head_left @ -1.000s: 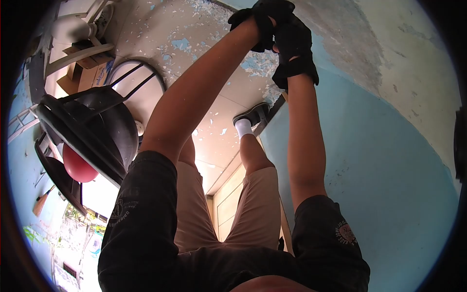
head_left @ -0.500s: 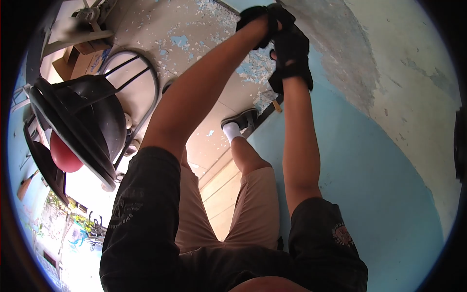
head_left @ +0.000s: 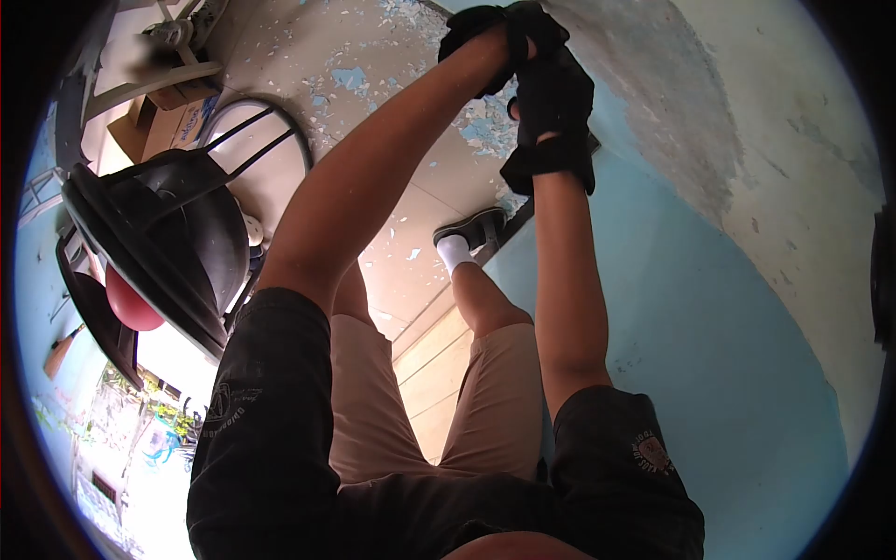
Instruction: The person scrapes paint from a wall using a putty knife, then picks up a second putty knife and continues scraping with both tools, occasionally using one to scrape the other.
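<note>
Both of my hands wear black gloves and meet at the top of the view, in front of the peeling wall [head_left: 672, 84]. My left hand [head_left: 485, 42] is closed, its fingers curled beside the top of the right one. Just below and to the right, my right hand [head_left: 553, 98] is closed too, with bits of skin showing through the glove. What they grip is hidden by the dark gloves. Blue and white paint flakes [head_left: 350, 77] lie scattered on the floor beyond my left forearm.
A black round-seated stool [head_left: 201, 243] lies at the left, near a red rounded object [head_left: 133, 299]. Behind it are a cardboard box [head_left: 177, 126] and a pale wooden frame [head_left: 154, 82]. The blue lower wall [head_left: 709, 355] runs along the right. My shoe [head_left: 471, 229] stands near its base.
Both gloved hands have shifted slightly left, and the right wrist sits a little lower. The stool and floor appear slightly farther right as the view has moved.
</note>
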Demonstrator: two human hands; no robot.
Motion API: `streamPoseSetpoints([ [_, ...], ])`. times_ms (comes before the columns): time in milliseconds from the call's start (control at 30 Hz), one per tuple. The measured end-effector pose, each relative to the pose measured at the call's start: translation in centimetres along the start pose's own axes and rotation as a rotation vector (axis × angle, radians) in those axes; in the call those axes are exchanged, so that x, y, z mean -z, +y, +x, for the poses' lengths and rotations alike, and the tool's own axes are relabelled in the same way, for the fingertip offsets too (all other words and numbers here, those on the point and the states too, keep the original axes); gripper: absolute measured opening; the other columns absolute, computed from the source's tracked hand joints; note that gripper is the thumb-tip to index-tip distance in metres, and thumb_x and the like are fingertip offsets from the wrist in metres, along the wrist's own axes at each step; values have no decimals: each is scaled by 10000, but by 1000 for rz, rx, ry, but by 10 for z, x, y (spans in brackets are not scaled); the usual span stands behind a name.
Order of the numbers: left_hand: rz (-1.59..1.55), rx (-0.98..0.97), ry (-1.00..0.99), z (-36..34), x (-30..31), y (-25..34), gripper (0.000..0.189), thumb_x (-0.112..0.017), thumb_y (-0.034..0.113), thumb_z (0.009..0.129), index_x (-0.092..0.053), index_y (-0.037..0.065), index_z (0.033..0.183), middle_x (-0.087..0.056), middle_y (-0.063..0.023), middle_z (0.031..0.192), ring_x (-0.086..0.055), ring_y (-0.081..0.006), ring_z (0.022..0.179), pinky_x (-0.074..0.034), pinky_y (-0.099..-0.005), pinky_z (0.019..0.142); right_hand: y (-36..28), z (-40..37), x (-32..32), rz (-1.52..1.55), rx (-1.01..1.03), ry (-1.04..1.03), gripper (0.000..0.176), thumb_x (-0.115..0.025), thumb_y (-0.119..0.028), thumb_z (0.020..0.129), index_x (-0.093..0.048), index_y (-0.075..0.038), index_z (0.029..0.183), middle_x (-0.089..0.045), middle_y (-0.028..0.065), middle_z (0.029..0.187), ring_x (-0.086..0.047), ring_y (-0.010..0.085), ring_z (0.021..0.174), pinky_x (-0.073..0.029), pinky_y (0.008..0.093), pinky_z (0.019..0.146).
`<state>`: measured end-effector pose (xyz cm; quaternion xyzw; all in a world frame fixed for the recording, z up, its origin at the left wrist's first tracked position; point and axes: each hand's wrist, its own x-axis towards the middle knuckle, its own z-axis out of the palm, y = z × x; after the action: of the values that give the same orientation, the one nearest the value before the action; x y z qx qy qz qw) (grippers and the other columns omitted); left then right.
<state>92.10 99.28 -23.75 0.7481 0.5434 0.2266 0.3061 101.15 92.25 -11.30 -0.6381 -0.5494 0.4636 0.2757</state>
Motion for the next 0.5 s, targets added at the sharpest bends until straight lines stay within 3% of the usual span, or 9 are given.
streamPoseSetpoints([
  [33, -1, 2, -7, 1, -5, -7, 277, -573, 326, 812, -683, 99, 928, -676, -146, 895, -657, -300, 811, -502, -381, 670, 14, 8, -5, -1, -13, 3, 301, -475, -316, 901, -642, -72, 957, -660, 177, 950, -624, 334, 924, -490, 386, 794],
  [100, 9, 5, -34, 4, -3, -11, 272, -572, 319, 812, -683, 99, 927, -677, -143, 898, -658, -298, 808, -504, -378, 667, 29, 26, -15, -708, 224, -77, 310, -549, -341, 866, -653, -74, 985, -662, 188, 961, -626, 333, 934, -486, 364, 795],
  [133, 30, -1, -31, 2, 0, -11, 269, -571, 316, 812, -683, 100, 927, -677, -141, 900, -659, -297, 807, -504, -377, 666, 27, 20, -16, -302, 237, -6, 289, -563, -324, 861, -661, -64, 941, -667, 188, 947, -631, 332, 933, -484, 355, 787],
  [167, 31, -4, -28, 0, 1, -10, 267, -570, 313, 812, -682, 100, 927, -678, -140, 902, -660, -296, 806, -505, -375, 665, 26, 13, -16, -298, 241, -3, 289, -563, -324, 861, -661, -64, 941, -667, 188, 947, -631, 332, 933, -484, 355, 787],
  [233, 22, 5, -22, -5, 4, -10, 262, -569, 306, 811, -682, 100, 926, -678, -136, 905, -661, -294, 803, -506, -373, 662, 1, -2, -13, -125, -139, 34, 263, -563, -297, 853, -663, -59, 902, -674, 178, 917, -630, 340, 929, -483, 367, 780],
  [300, 12, 12, -19, -7, 8, -14, 257, -567, 299, 811, -682, 100, 925, -679, -133, 909, -662, -291, 800, -508, -370, 660, 43, 8, -34, 20, -181, 90, 266, -581, -292, 828, -663, -53, 913, -677, 172, 897, -633, 352, 907, -482, 378, 780],
  [367, 17, 17, -33, -7, 9, -18, 252, -566, 292, 811, -682, 100, 925, -680, -130, 913, -663, -289, 798, -509, -368, 657, 101, 30, -55, -203, 380, 203, 290, -546, -316, 847, -635, -41, 870, -649, 108, 689, -632, 251, 599, -471, 322, 557],
  [400, 28, 15, -31, -8, 12, -18, 249, -565, 289, 811, -681, 100, 924, -680, -128, 915, -664, -288, 796, -510, -367, 656, 44, 3, -49, -193, 100, 234, 246, -530, -259, 860, -638, -41, 898, -652, 107, 713, -642, 220, 607, -485, 321, 565],
  [500, 27, 18, -26, -7, 13, -16, 242, -563, 279, 810, -681, 100, 924, -681, -123, 920, -666, -285, 792, -512, -363, 652, 37, 8, -28, -371, 200, 58, 198, -542, -212, 847, -637, -45, 894, -657, 119, 766, -651, 225, 626, -508, 344, 592],
])
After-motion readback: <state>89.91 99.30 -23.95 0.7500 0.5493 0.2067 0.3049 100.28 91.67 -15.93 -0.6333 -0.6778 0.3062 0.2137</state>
